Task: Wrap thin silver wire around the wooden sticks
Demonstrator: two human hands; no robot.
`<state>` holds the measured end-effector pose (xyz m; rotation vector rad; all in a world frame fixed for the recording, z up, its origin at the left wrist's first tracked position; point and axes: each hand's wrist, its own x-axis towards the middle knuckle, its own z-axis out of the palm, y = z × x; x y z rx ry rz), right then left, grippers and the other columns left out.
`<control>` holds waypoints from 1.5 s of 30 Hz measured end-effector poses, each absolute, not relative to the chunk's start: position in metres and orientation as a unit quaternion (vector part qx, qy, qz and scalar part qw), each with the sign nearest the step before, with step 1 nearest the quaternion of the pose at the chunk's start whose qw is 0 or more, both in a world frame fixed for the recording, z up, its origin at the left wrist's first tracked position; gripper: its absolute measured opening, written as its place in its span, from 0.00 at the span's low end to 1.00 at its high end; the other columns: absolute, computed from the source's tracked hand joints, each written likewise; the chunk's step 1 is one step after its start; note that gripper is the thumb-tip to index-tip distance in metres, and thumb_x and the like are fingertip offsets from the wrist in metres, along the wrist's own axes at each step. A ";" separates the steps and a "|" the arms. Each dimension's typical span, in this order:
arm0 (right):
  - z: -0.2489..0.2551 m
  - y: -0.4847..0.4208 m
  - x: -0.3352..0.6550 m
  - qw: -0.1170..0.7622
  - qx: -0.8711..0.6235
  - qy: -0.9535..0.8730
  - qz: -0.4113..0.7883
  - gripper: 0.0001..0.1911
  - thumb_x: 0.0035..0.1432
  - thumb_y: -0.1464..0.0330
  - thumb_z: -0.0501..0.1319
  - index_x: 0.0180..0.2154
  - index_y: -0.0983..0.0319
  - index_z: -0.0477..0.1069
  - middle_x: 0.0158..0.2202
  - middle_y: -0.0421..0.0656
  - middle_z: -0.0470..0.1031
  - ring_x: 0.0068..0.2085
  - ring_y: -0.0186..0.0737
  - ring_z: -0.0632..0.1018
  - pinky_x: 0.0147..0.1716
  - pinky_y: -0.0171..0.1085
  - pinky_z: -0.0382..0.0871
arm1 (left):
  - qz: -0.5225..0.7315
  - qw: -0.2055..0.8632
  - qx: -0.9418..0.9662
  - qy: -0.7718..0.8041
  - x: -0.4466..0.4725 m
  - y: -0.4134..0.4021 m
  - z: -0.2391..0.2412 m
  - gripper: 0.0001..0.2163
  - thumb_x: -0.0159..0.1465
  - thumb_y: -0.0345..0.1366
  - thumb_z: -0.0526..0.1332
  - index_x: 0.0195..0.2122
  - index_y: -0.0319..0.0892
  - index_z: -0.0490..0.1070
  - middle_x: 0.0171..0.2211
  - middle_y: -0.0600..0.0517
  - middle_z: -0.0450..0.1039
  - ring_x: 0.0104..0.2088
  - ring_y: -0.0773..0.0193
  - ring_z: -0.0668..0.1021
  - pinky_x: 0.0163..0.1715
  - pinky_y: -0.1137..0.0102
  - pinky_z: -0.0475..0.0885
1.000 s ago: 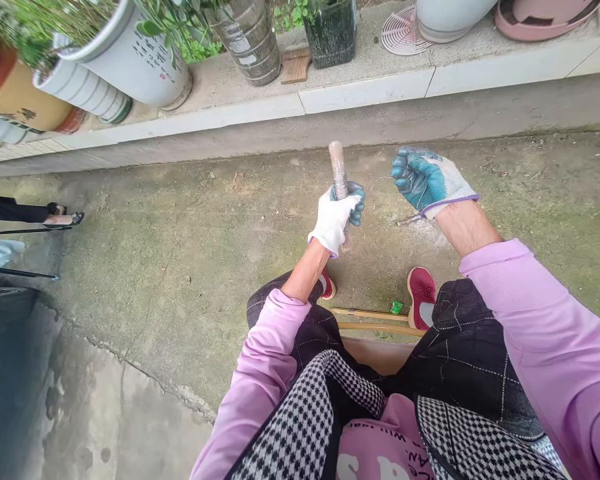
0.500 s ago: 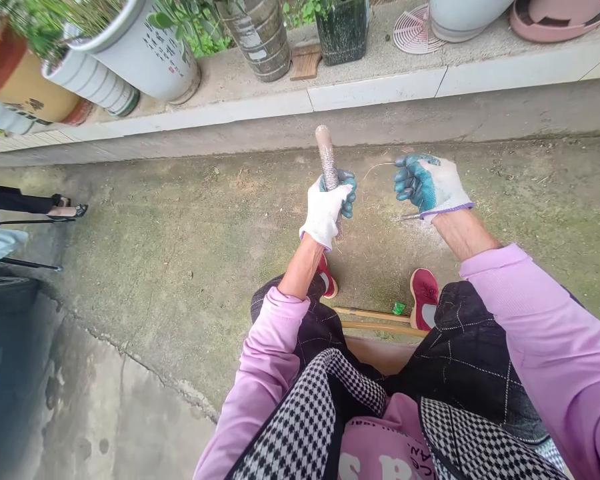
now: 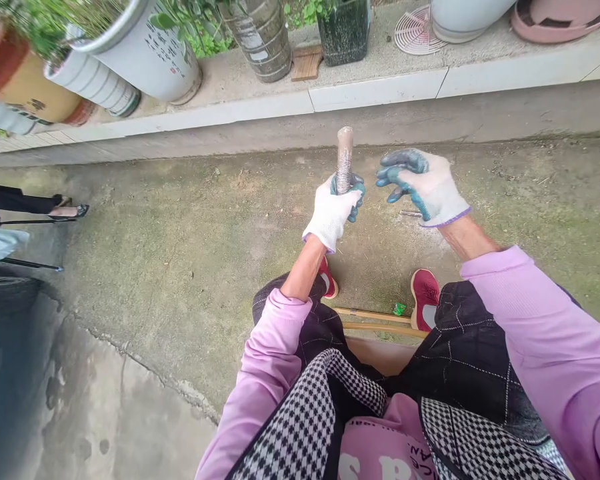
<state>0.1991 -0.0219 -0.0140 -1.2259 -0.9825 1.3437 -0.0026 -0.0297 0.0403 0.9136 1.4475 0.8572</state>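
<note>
My left hand [image 3: 334,205], in a white glove with a blue-green coated palm, is closed around a wooden handle [image 3: 345,139]. The handle stands upright with its rounded end up, and silvery wire [image 3: 345,175] is wound round it just above my fist. Its lower part is hidden by the glove. To the right, my right hand [image 3: 423,183], gloved alike, is apart from the handle. Its fingers are bent and spread, with nothing visible between them. Close under that glove lies a thin metal rod [image 3: 410,213] on the concrete, partly covered by the hand.
A low ledge [image 3: 375,92] crosses the front, bearing potted plants, a dark square pot [image 3: 344,33] and a small wooden piece [image 3: 307,63]. A bamboo bar [image 3: 385,328] and green wrapper [image 3: 399,309] lie near my shoes. Another person's foot [image 3: 70,211] is at left.
My left hand has moved slightly right with the handle. My right hand has shifted a little left and its curled fingers have spread. The thin strand beside it no longer shows.
</note>
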 end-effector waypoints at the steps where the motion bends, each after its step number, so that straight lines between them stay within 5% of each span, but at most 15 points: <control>1: -0.013 -0.028 0.188 0.490 -0.491 -0.437 0.573 0.17 0.56 0.62 0.84 0.46 0.52 0.87 0.47 0.46 0.93 0.48 0.54 0.92 0.31 0.43 0.89 | 0.357 0.577 0.395 0.619 0.000 -0.031 0.039 0.09 0.69 0.23 0.73 0.42 0.45 0.78 0.25 0.62 0.72 0.23 0.71 0.71 0.25 0.75 0.67; 13: -0.019 -0.040 0.181 0.387 -0.537 -0.537 0.523 0.14 0.58 0.57 0.84 0.43 0.54 0.88 0.33 0.40 0.86 0.31 0.44 0.81 0.28 0.40 0.77 | 0.327 0.609 0.399 0.603 -0.006 -0.031 0.041 0.09 0.70 0.26 0.76 0.40 0.44 0.79 0.26 0.60 0.75 0.21 0.73 0.71 0.24 0.76 0.66; 24: -0.016 -0.037 0.195 0.349 -0.574 -0.629 0.390 0.13 0.70 0.52 0.76 0.39 0.53 0.88 0.30 0.42 0.86 0.35 0.49 0.84 0.34 0.44 0.77 | 0.316 0.625 0.383 0.602 -0.009 -0.031 0.051 0.10 0.69 0.29 0.77 0.49 0.43 0.81 0.27 0.60 0.80 0.19 0.74 0.70 0.22 0.76 0.65; 36: -0.007 -0.046 0.182 0.395 -0.513 -0.482 0.590 0.13 0.57 0.61 0.85 0.40 0.55 0.87 0.32 0.43 0.86 0.29 0.44 0.82 0.25 0.41 0.77 | 0.300 0.647 0.377 0.592 -0.011 -0.030 0.051 0.09 0.67 0.25 0.74 0.46 0.42 0.82 0.24 0.60 0.76 0.20 0.72 0.69 0.23 0.73 0.65; 45: -0.009 -0.041 0.189 0.399 -0.537 -0.505 0.545 0.16 0.61 0.54 0.84 0.35 0.54 0.84 0.25 0.40 0.78 0.24 0.39 0.75 0.19 0.36 0.65 | 0.298 0.697 0.379 0.531 -0.020 -0.028 0.034 0.18 0.63 0.35 0.81 0.51 0.44 0.81 0.28 0.61 0.78 0.22 0.73 0.72 0.24 0.76 0.66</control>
